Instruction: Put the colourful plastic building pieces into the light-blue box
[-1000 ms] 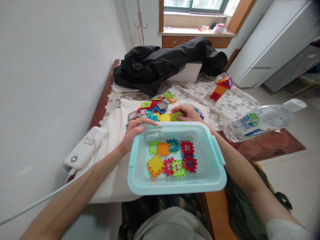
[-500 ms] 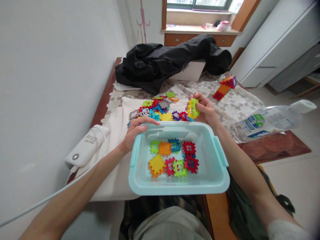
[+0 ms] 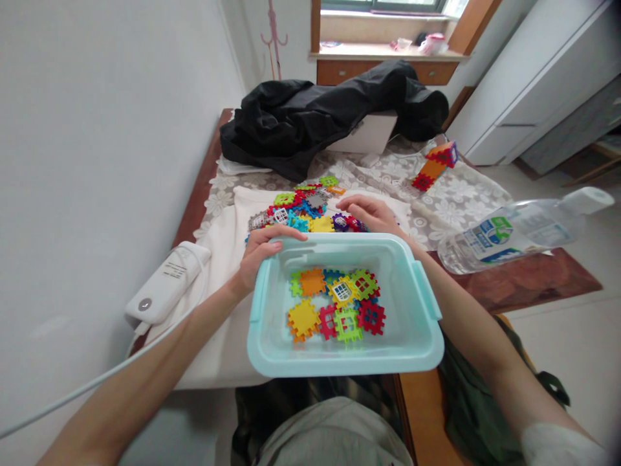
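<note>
The left hand (image 3: 259, 254) clasps the pale-blue plastic tub (image 3: 344, 367), interlocking tiles (image 3: 304, 317) inside; the right hand (image 3: 372, 213) is by the tile pile (image 3: 298, 210) just beyond, gripping or not, I can't tell.

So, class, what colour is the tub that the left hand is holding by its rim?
The tub is pale turquoise, seen best in the head view.

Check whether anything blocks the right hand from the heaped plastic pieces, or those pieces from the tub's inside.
Nothing visible stands between the right hand and the heaped plastic pieces. Between those and the inside of the tub stands its raised far rim, with the left hand at its left end.
</note>
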The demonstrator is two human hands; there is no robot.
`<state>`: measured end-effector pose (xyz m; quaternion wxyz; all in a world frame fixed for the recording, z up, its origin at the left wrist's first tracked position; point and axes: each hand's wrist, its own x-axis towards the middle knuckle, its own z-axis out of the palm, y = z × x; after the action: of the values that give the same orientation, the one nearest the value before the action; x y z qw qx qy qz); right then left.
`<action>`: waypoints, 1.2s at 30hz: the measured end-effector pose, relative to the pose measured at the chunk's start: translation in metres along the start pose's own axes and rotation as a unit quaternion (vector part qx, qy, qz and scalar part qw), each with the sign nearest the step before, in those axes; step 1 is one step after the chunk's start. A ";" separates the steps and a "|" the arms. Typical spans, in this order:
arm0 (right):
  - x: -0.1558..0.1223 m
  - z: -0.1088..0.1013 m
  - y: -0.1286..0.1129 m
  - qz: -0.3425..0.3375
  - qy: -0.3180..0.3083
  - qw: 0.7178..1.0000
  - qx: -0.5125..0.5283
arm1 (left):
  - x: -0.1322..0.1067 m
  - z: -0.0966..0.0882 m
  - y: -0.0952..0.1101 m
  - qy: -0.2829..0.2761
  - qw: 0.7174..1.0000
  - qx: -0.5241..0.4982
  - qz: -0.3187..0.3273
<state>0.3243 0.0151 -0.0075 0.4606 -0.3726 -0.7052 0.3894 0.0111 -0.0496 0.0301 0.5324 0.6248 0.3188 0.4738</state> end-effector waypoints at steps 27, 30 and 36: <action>-0.005 0.007 0.000 0.051 -0.047 0.995 -0.065 | 0.000 -0.001 0.001 0.005 1.000 0.027 0.003; -0.001 0.002 -0.001 0.040 -0.010 0.999 0.000 | 0.001 -0.001 0.001 0.000 1.000 0.020 0.006; 0.005 -0.004 -0.016 0.074 0.068 0.967 0.236 | 0.001 -0.001 0.000 0.000 1.000 0.023 0.015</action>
<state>0.3235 0.0136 0.0097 0.5522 -0.3298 -0.5310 0.5517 0.0100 -0.0485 0.0306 0.5106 0.6415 0.3203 0.4746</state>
